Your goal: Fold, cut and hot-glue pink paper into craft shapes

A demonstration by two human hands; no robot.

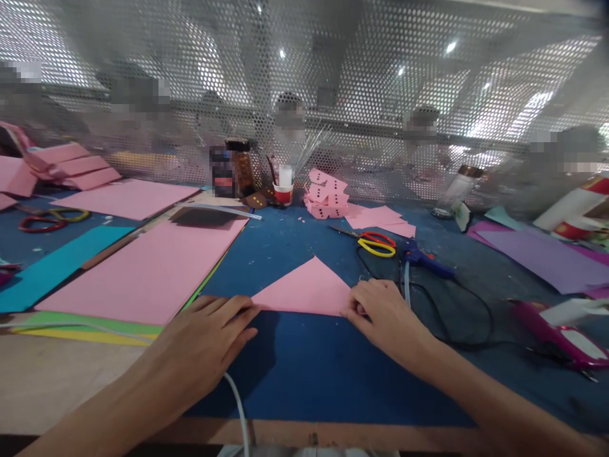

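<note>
Pink paper triangle [304, 291] sits on the blue mat [309, 374], peak pointing away from the person. Right hand [383, 314] looks to be pinching its right corner; left hand [214, 330] has fingertips on the other corner, can't tell if it's a pinch or just a press. Imo keep both corners flat and run even pressure along the near edge. Plenty of bare mat nearside; big pink sheet [157, 266] crowds the left, scissors [377, 246] and glue gun [425, 259] sit past the right hand.

Left hand [214, 333]: turned palm down, grip hardly discerned
Right hand [383, 314]: fingers curled, thumb held close
Forearms [499, 400]: bared, angled inward
</note>
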